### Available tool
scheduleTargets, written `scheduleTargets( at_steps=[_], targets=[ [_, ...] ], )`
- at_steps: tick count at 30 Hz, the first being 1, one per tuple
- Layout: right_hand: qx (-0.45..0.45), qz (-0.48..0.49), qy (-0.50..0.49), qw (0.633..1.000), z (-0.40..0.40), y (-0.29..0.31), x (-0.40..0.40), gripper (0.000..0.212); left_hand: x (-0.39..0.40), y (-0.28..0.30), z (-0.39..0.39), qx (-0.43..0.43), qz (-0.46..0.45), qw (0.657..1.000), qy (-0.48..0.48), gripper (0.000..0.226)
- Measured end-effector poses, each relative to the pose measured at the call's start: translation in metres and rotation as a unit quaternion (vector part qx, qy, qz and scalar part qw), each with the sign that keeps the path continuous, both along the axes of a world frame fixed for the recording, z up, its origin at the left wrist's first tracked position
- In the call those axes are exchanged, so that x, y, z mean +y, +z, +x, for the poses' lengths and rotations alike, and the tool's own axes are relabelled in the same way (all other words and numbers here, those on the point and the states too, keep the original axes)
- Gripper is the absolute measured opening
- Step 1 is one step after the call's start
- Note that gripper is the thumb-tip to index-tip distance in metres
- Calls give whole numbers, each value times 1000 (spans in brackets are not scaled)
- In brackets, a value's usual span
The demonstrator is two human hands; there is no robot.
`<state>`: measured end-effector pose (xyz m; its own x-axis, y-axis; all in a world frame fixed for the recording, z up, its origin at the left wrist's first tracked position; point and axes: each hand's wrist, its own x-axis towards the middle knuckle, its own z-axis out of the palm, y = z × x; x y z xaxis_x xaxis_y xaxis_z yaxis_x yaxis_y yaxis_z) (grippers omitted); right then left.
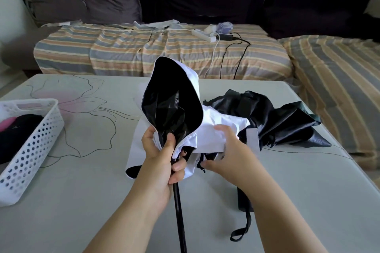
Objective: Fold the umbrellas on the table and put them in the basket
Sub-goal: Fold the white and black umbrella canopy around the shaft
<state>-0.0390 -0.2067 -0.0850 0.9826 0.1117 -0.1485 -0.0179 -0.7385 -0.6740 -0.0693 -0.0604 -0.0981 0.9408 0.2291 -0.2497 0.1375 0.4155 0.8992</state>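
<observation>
Left hand (159, 156) grip is tight on the white umbrella (181, 109) at table (92, 201) center, right hand (226, 150) pinching a flap at 3 o'clock: smooth each panel w/ the right, wrap one way, then basket (30, 150) at 9.
</observation>
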Motion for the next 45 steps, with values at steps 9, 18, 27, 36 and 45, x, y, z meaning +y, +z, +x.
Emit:
scheduleTargets(
  at_steps=[9, 18, 27, 36, 45],
  targets=[
    [-242, 33, 95, 965, -15, 10, 24, 33, 3, 1, -3, 18, 27, 999, -14, 40],
    [-80, 190, 101, 973, -14, 12, 30, 8, 8, 10, -12, -11, -31, 987, -155, 77],
    [-174, 131, 227, 949, -7, 7, 29, 55, 4, 14, -4, -9, 40, 993, -106, 29],
    [-185, 89, 229, 952, -7, 8, 27, 56, -3, 16, -25, -17, 193, 973, -122, 58],
    [-134, -29, 244, 960, -7, 8, 34, 43, -4, 9, -25, 21, 288, 953, -90, 71]
  ],
)
